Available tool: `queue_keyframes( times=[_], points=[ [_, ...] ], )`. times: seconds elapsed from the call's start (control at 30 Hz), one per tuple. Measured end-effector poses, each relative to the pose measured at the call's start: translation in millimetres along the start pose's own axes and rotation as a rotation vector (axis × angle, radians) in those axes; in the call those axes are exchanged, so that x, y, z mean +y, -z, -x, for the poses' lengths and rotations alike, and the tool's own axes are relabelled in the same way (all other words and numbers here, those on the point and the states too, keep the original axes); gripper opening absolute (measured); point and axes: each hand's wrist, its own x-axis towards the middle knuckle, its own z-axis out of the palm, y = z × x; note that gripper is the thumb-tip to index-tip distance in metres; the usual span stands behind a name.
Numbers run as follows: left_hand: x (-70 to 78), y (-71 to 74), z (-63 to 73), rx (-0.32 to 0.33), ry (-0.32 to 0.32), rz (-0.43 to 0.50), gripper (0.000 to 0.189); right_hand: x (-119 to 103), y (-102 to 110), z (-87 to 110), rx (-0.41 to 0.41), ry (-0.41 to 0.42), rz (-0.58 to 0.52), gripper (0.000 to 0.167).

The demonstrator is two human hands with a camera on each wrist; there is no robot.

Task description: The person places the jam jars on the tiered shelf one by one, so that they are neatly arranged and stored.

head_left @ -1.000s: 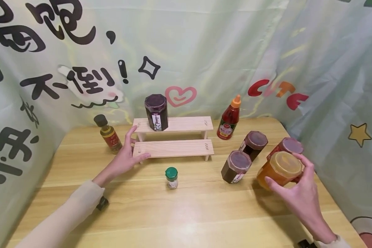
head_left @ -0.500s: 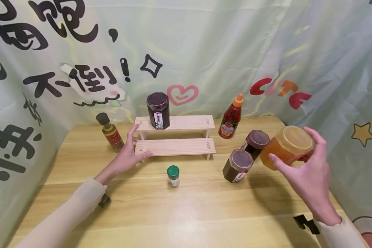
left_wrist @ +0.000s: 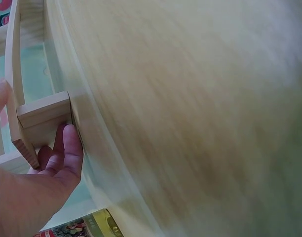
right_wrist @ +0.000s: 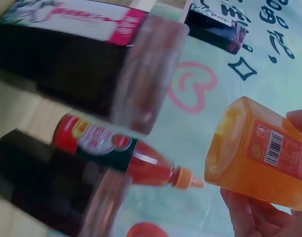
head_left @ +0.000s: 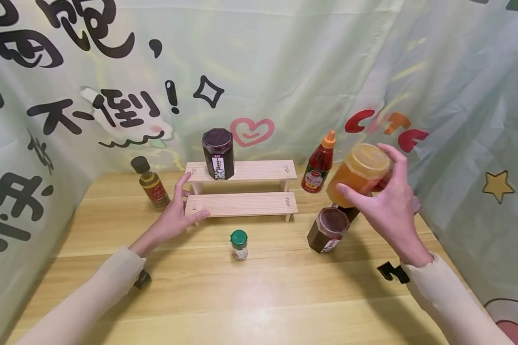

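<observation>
My right hand [head_left: 390, 211] grips an eight-sided jar with orange contents [head_left: 356, 177], raised and tilted above the tabletop. Thumb and fingers lie on opposite sides of it; a barcode label faces the right wrist view. Below and left of this hand stand a dark jam jar [head_left: 327, 231] and a second one [head_left: 351, 214], partly covered by the orange jar. My left hand [head_left: 170, 220] holds the left end of a two-step wooden rack [head_left: 241, 205], thumb on the lower board, fingers curled round the end piece in the left wrist view. Another dark jar [head_left: 218, 155] occupies the upper step.
A red sauce bottle [head_left: 317, 167] with an orange tip stands right of the rack. Left of it is a dark-capped bottle [head_left: 153, 187]. A small green-capped shaker [head_left: 239, 247] stands in front. Another jar [head_left: 415, 205] peeks out behind my right hand. Printed curtain [head_left: 285, 72] surrounds the table.
My right hand has lifted the orange jar off the right side, then carried it leftward toward the sauce bottle. The left hand keeps its hold on the rack.
</observation>
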Motion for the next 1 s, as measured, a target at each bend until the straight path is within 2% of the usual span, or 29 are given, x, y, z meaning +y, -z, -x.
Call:
queue_keyframes(
  times=[0.1, 0.37, 0.63, 1.0],
  points=[
    [-1.6, -0.5, -0.1, 0.004, 0.001, -0.006, 0.124, -8.7, -11.5, -11.8, -0.031, 0.029, -0.039, 0.105],
    [-1.0, -1.7, -1.2, 0.005, 0.002, -0.015, 0.123, -29.3, -47.9, -36.7, -0.047, 0.065, -0.048, 0.099],
    [-6.1, -1.3, -2.8, 0.009, -0.03, -0.003, 0.126, -44.1, -86.9, -50.3, -0.09, 0.091, -0.039, 0.101],
    [-1.9, 1.2, -0.2, 0.004, -0.031, 0.0, 0.125, -65.4, -133.4, -61.8, -0.145, 0.004, 0.009, 0.104]
  ],
)
